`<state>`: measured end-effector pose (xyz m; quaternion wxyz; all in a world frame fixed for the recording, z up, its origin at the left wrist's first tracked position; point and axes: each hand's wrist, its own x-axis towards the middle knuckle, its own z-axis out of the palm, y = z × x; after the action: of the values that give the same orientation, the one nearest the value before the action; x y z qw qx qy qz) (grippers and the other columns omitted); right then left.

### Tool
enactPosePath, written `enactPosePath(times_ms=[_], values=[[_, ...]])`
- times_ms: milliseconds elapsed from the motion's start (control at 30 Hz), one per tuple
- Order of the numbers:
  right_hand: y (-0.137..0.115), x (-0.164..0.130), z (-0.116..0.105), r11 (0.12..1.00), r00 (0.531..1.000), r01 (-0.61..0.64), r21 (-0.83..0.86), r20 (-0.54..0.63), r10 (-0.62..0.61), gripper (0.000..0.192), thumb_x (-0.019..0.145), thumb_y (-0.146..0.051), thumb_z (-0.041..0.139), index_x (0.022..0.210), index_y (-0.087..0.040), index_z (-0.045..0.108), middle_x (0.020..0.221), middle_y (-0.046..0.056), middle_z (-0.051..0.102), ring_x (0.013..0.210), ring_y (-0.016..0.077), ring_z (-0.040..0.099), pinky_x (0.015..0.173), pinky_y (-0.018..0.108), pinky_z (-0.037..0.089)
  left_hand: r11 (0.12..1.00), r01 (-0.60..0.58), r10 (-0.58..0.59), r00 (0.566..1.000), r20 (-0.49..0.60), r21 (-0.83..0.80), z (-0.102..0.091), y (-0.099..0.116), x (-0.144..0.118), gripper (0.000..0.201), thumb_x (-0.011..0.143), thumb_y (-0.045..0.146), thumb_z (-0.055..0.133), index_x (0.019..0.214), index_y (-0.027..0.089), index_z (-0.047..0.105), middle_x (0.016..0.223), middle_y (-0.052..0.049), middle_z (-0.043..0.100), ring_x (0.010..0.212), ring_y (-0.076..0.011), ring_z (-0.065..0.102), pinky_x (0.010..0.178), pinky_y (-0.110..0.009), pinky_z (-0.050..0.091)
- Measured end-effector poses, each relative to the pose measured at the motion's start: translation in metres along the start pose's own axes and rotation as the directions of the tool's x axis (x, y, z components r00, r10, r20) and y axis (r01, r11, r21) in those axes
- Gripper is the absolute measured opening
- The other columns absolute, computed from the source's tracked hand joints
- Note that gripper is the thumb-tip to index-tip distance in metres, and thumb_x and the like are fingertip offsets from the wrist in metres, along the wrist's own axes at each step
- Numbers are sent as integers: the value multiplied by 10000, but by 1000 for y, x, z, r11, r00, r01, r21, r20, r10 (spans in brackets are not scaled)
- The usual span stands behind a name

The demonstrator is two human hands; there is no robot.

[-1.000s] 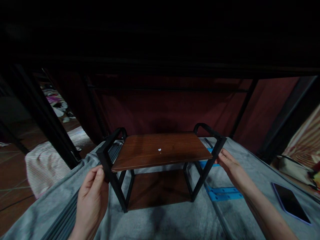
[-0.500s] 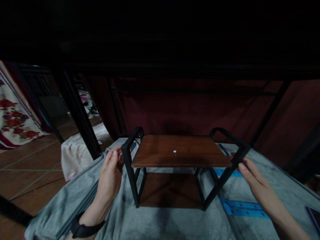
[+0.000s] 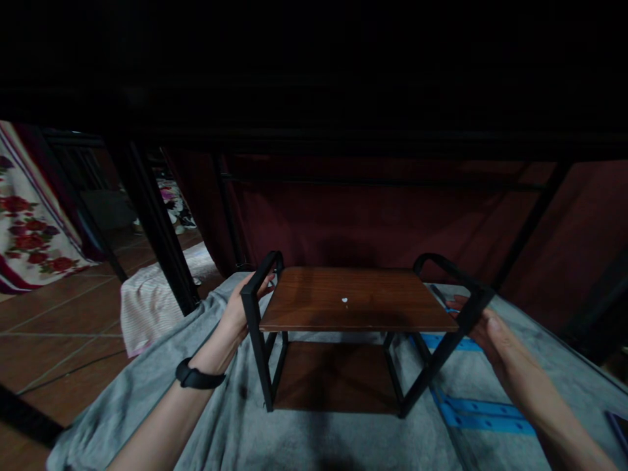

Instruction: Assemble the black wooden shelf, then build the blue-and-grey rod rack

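Two hands, left [image 3: 239, 306], right [image 3: 485, 327], shelf [image 3: 350, 301] between

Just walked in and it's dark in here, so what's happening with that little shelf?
A person grips a small two-tier rack by its black metal side frames, left hand on one, right hand on the other. It stands upright on a grey blanket; blue strips lie beside it.

A dim home bedroom: a grey blanket [image 3: 314, 438] over a bed, floral bedding [image 3: 29, 235], terracotta tiled floor [image 3: 59, 327], and dark red curtain [image 3: 367, 222].
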<state>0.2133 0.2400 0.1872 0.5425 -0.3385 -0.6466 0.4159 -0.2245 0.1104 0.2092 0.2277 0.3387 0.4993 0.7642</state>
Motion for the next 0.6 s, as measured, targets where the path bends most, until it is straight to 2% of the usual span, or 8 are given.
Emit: enactPosePath(times_ms=[100, 267, 367, 433, 533, 600], values=[[-3, 1, 2, 998, 999, -15, 60, -43, 18, 543, 833, -714, 497, 1141, -313, 694, 1222, 94, 694, 1083, 339, 659, 870, 472, 567, 1000, 22, -22, 1000, 10, -6, -2, -6, 6, 549, 625, 416, 863, 1081, 143, 726, 1100, -134, 725, 1044, -236, 675, 930, -330, 529], [-16, 3, 2, 996, 999, -50, 75, 25, 48, 576, 845, -750, 458, 1117, -306, 704, 1220, 77, 698, 1137, 324, 639, 938, 485, 535, 998, 57, -57, 998, -33, 15, -1, -2, 4, 525, 623, 357, 860, 1080, 136, 723, 1146, -141, 710, 1075, -257, 665, 870, -324, 559], [-15, 4, 2, 995, 998, -58, 80, -12, 59, 570, 849, -741, 472, 1099, -285, 705, 1190, 72, 709, 1146, 313, 632, 942, 471, 534, 995, 98, -98, 988, -118, -6, 1, 12, -10, 444, 624, 296, 854, 1021, 139, 732, 1059, -93, 735, 997, -209, 679, 800, -257, 570], [-10, 3, 0, 995, 996, -70, 73, -42, 73, 507, 839, -696, 550, 1090, -285, 706, 1176, 64, 710, 1127, 300, 635, 935, 447, 535, 987, 155, -161, 971, -176, -47, -2, 21, -25, 385, 625, 263, 846, 975, 142, 737, 1002, -57, 747, 937, -169, 681, 754, -206, 570], [-2, -3, -2, 996, 995, -81, 33, -59, 83, 421, 811, -606, 666, 1069, -276, 708, 1139, 49, 713, 1055, 269, 647, 920, 399, 530, 977, 205, -213, 953, -217, -62, -16, 23, -49, 331, 655, 275, 819, 958, 161, 747, 972, -40, 759, 908, -161, 680, 678, -173, 572], [1, -9, -2, 996, 994, -84, 25, -70, 86, 418, 799, -601, 682, 1030, -254, 715, 1071, 53, 723, 975, 252, 654, 876, 379, 537, 986, 160, -165, 959, -229, -40, -31, 16, -62, 307, 684, 333, 805, 955, 198, 754, 997, -32, 763, 933, -184, 680, 663, -202, 591]])
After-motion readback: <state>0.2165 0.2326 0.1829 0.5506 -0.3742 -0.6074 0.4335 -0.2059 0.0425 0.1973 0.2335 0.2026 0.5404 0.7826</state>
